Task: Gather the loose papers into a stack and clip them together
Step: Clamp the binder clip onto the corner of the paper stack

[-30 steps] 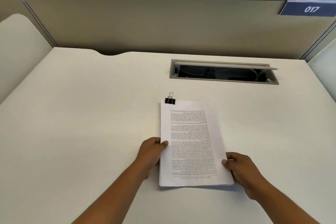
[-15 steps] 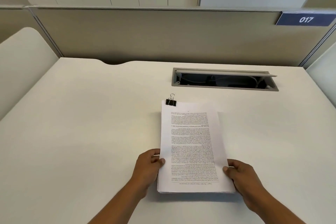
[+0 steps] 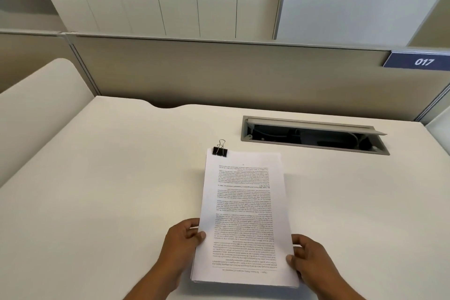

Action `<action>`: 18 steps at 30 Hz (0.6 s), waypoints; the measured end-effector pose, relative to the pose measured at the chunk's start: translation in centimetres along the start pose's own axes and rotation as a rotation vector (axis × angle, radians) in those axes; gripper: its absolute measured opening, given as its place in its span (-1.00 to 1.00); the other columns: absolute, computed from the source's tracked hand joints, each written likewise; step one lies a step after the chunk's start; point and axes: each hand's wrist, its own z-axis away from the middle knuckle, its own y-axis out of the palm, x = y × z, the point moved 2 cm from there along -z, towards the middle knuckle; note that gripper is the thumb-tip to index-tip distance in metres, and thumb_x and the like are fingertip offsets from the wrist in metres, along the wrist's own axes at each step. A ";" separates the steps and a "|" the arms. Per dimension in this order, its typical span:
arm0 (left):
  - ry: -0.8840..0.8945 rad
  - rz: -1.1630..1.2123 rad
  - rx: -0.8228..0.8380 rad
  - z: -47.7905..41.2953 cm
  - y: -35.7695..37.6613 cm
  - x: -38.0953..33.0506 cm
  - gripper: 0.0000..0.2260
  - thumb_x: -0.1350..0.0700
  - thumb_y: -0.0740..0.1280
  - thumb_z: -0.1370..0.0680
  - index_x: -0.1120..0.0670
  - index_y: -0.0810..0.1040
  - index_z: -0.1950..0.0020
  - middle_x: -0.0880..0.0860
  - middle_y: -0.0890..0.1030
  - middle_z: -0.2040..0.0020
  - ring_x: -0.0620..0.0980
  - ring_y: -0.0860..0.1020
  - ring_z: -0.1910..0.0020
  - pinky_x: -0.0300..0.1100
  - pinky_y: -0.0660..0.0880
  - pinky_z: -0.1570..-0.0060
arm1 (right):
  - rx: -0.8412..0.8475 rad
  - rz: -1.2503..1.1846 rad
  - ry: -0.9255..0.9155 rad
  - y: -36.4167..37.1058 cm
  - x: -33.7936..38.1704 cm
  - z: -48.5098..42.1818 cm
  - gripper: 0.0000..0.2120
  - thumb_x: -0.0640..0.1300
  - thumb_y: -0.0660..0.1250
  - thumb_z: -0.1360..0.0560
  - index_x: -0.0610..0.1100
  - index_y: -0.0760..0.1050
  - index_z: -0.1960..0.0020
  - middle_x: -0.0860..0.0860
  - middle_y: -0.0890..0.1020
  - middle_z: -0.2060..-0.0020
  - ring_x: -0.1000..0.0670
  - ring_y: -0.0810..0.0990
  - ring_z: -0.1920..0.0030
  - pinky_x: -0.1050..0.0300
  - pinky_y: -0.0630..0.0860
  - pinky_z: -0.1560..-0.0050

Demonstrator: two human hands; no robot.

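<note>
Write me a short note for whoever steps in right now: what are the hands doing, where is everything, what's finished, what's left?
Left hand grips the paper stack's left edge, thumb on top.
Right hand grips its right edge near the closest corner.
The stack rests on the white desk, print upside down to the wearer; a black binder clip sits on its far left corner.
Done: papers gathered, clip apparently on.
Left: probably just check the clip bites every sheet, then let go.

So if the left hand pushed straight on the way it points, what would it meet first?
The papers it grips: the left hand angles forward and right, across them. Beyond, probably bare desk between the clip and the cable hatch, though depth is unclear.
</note>
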 end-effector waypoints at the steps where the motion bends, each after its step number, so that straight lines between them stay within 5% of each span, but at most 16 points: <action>1: -0.007 0.002 -0.017 -0.6 -0.5 0.0 -0.77 0.37 0.33 -0.59 0.07 0.64 -0.11 0.09 0.77 0.04 0.10 0.72 0.05 -0.11 0.61 0.12 | 0.000 0.010 -0.003 0.5 0.3 -0.6 -0.69 -0.51 0.23 -0.51 -0.19 0.54 -0.09 -0.12 0.77 0.19 -0.15 0.75 0.14 -0.07 0.61 0.09; 6: 0.018 -0.045 -0.104 -4.9 -3.2 -2.3 -0.77 0.36 0.35 -0.58 0.08 0.64 -0.13 0.12 0.71 -0.04 0.14 0.67 -0.04 0.09 0.61 -0.15 | -0.002 0.021 -0.020 3.4 3.9 -4.1 -0.69 -0.48 0.24 -0.50 -0.14 0.57 -0.06 -0.08 0.77 0.14 -0.08 0.74 0.10 0.00 0.66 0.04; 12: 0.092 -0.077 -0.163 -10.7 -5.3 -6.4 -0.70 0.40 0.33 -0.58 0.00 0.65 0.07 -0.01 0.70 0.06 0.07 0.65 0.07 -0.17 0.54 0.12 | 0.028 0.077 -0.065 5.9 9.5 -10.3 -0.70 -0.45 0.27 -0.49 -0.08 0.55 -0.02 -0.11 0.73 0.05 -0.08 0.71 0.05 0.12 0.63 0.09; 18: 0.136 -0.162 -0.200 -15.8 -5.8 -8.5 -0.78 0.40 0.34 -0.56 0.18 0.66 -0.12 0.11 0.68 0.00 0.11 0.62 0.03 -0.15 0.50 0.02 | 0.005 0.198 -0.077 6.9 12.3 -15.7 -0.75 -0.43 0.30 -0.46 -0.12 0.55 0.01 -0.12 0.71 0.03 -0.11 0.68 0.01 0.01 0.64 -0.04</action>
